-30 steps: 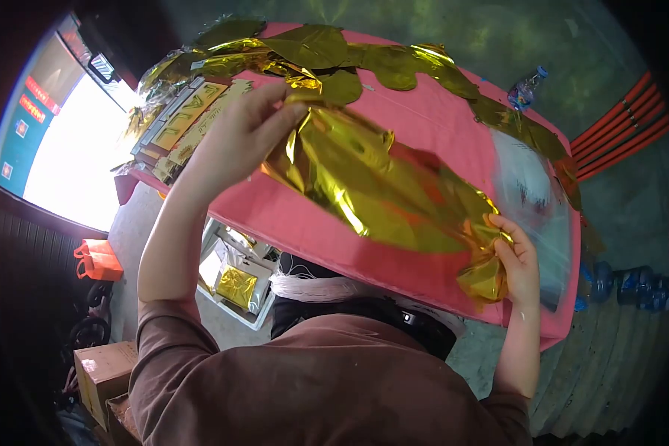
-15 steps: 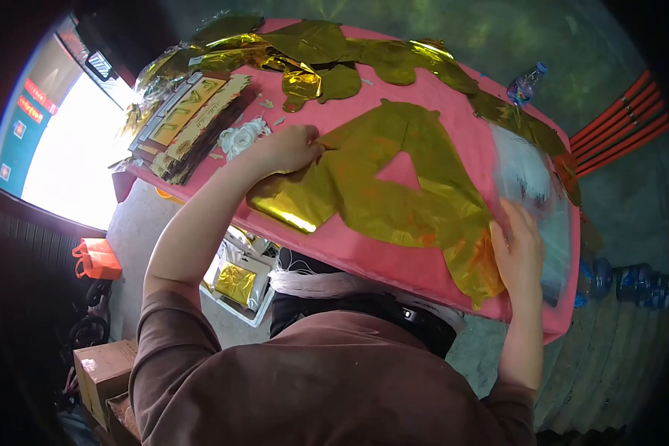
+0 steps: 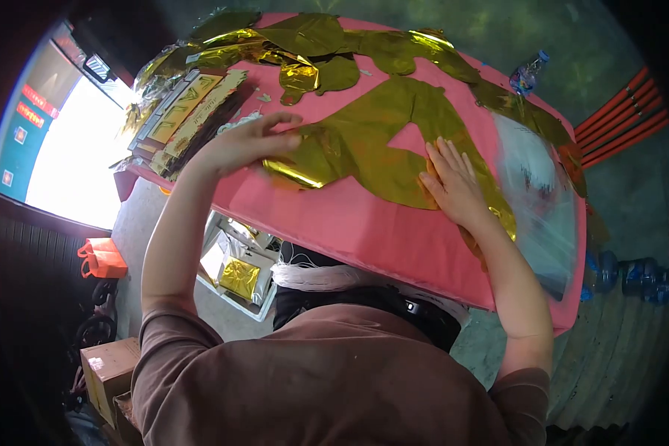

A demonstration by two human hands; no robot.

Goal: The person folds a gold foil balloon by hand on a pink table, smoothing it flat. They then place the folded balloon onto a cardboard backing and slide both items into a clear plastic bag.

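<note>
A flat gold foil balloon [image 3: 375,149], shaped like an A or a 4 with a triangular gap, is spread over the pink table cover [image 3: 416,241]. My right hand [image 3: 457,182] lies on its right part, palm down and fingers extended. At the balloon's left end is my left hand [image 3: 249,145], its fingers apart and the tips overlapping the foil edge. White ribbon [image 3: 238,123] is partly hidden behind that hand. Farther left sits a stack of printed cards [image 3: 189,115].
More gold foil balloons [image 3: 305,37] line the far table edge. Clear plastic bags [image 3: 535,193] lie at the right, and a bottle [image 3: 528,73] stands beyond them. Below the table's near edge are a white bin [image 3: 256,311] with packets and a bundle of white string [image 3: 320,277].
The balloon has shifted away from me. My left hand has loosened from its left part and moved left; my right hand has moved left and up from the lower right corner onto the foil.
</note>
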